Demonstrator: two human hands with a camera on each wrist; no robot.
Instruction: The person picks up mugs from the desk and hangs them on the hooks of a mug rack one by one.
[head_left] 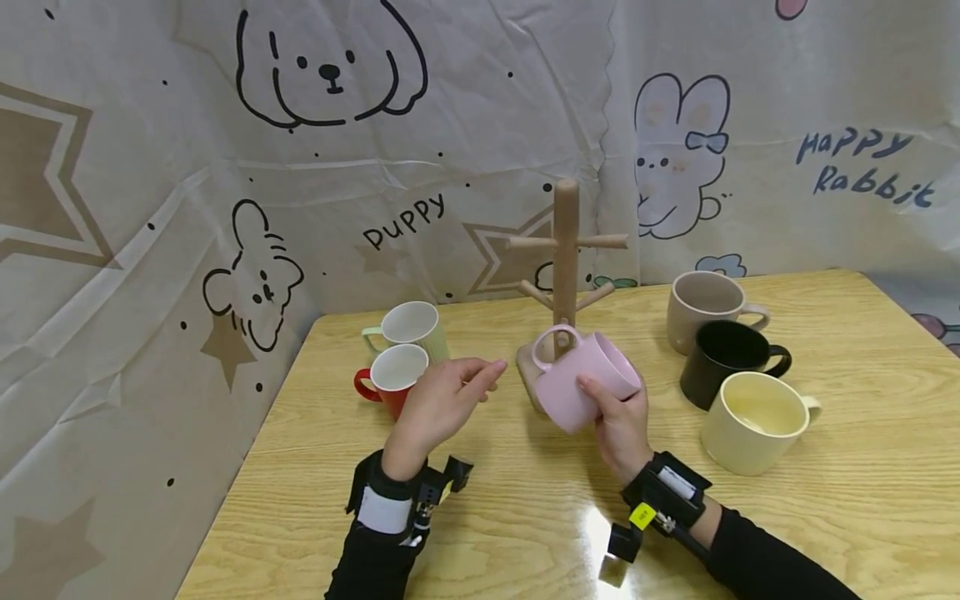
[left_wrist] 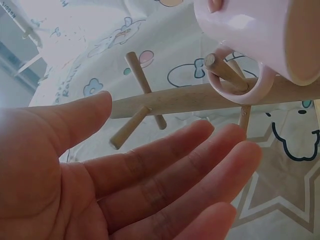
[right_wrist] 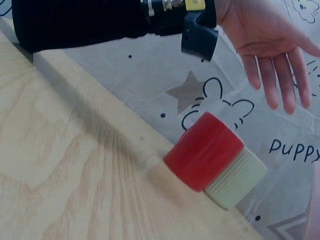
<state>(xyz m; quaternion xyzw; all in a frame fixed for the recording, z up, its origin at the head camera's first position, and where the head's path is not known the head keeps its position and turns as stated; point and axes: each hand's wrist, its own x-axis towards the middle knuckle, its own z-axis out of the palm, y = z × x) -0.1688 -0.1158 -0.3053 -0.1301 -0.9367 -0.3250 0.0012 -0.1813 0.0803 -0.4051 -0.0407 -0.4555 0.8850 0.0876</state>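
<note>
My right hand (head_left: 624,421) grips a pink mug (head_left: 577,392) around its body, thumb on the near side. The mug is tilted, its mouth facing right and its handle toward the wooden mug tree (head_left: 566,250). In the left wrist view a peg (left_wrist: 225,72) shows within the loop of the mug's handle (left_wrist: 262,90); its tip overlaps the loop's edge. My left hand (head_left: 446,400) is held in the air left of the mug tree, fingers extended and holding nothing. Behind it stand a red mug (head_left: 393,375) and a pale green mug (head_left: 412,325).
On the right of the wooden table (head_left: 525,517) stand a taupe mug (head_left: 701,308), a black mug (head_left: 723,362) and a pale yellow mug (head_left: 753,425), handles to the right. A printed cloth (head_left: 480,108) hangs behind the table and along its left side.
</note>
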